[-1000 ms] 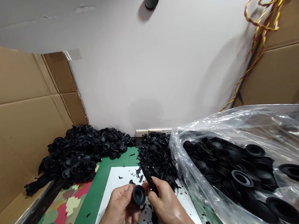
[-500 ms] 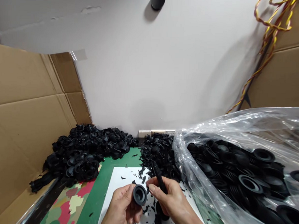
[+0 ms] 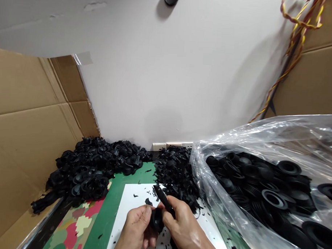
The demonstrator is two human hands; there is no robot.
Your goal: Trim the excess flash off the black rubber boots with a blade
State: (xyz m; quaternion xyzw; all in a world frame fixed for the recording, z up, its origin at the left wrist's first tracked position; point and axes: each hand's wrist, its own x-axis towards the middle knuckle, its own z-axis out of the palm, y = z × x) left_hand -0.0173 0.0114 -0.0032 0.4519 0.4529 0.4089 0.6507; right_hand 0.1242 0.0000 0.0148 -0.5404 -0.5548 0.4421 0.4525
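Observation:
My left hand (image 3: 135,227) is closed around a small black round rubber part (image 3: 156,221) with a hollow, low over a white sheet (image 3: 129,203). My right hand (image 3: 183,223) grips a slim black pen-shaped tool (image 3: 163,199), its upper end pointing up and left. The right fingers press against the near side of the rubber part, so both hands meet at it. The tool's working end is hidden by the fingers. Thin black rubber scraps (image 3: 148,202) lie on the sheet around the hands.
A heap of black ribbed rubber pieces (image 3: 96,169) lies at the left, with a pile of shreds (image 3: 175,168) behind the hands. At right, a clear plastic bag (image 3: 214,213) holds many black rubber parts (image 3: 275,199). Cardboard (image 3: 26,134) stands at left; twisted wires (image 3: 290,67) hang at right.
My right hand has moved left onto the rubber part, bringing the tool with it. The part has turned, so its ringed opening no longer faces me. The view has shifted slightly.

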